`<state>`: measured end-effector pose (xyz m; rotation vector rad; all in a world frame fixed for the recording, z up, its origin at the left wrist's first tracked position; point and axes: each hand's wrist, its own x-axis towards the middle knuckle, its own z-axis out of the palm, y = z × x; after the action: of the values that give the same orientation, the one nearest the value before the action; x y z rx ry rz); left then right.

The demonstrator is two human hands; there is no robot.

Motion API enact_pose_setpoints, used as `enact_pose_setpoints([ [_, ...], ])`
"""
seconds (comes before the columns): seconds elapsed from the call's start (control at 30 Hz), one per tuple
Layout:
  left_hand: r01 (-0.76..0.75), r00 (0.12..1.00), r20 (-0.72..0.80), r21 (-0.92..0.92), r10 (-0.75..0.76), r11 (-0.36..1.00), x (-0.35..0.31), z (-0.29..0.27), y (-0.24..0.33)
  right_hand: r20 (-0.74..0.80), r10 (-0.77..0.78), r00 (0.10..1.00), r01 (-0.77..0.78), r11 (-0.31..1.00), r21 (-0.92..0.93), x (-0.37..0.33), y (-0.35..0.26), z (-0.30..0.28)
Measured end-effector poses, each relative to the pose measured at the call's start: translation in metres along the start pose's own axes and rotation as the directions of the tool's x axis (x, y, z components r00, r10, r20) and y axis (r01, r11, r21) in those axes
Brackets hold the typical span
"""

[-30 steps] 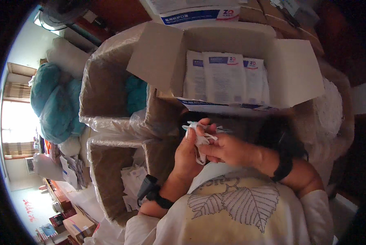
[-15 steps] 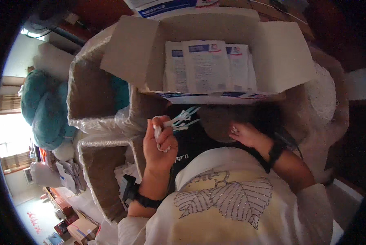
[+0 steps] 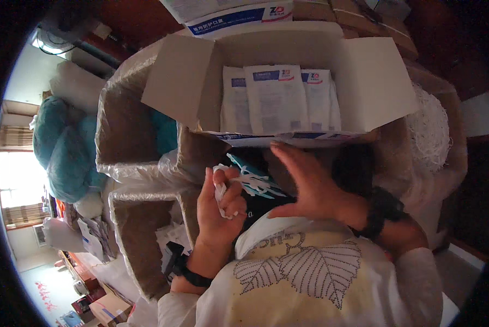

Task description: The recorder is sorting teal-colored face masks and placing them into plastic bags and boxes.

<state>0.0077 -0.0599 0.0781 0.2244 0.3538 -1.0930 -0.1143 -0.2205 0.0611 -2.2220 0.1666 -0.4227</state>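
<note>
My left hand (image 3: 220, 204) is closed around white cords, which look like the ear loops of a bundle of teal face masks (image 3: 263, 180). The masks stick out to the right of the fist, partly overlapping each other. Beside them, my right hand (image 3: 320, 191) is open, thumb and fingers spread wide, nothing in its grasp. Its fingertips are close to the near edge of an open cardboard box (image 3: 378, 82). Inside that box stand several white packets (image 3: 277, 101) with blue and red print.
To the left are two plastic-lined boxes, an upper one (image 3: 127, 131) with teal material and a lower one (image 3: 141, 245) with white papers. A tangle of white cords (image 3: 430, 131) lies at the right. Teal bundles (image 3: 67, 152) pile up farther left. Another printed box (image 3: 228, 19) stands behind.
My right hand has moved left toward the masks and gone from closed to spread open. My left hand has shifted slightly right and down, and the masks now fan out more.
</note>
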Motion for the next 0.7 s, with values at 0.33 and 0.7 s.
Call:
enact_pose_setpoints([
  [0.33, -0.121, 0.992, 0.053, 0.17, 0.113, 0.978, -0.012, 0.044, 0.002, 0.524, 0.18, 0.832, -0.436, 0.796, 0.419, 0.012, 0.006, 0.033],
  [0.7, -0.029, 0.997, -0.002, 0.908, -0.074, -0.419, -0.027, 0.0, 0.025, 0.517, 0.187, 0.836, -0.403, 0.847, 0.346, -0.004, 0.006, 0.0],
])
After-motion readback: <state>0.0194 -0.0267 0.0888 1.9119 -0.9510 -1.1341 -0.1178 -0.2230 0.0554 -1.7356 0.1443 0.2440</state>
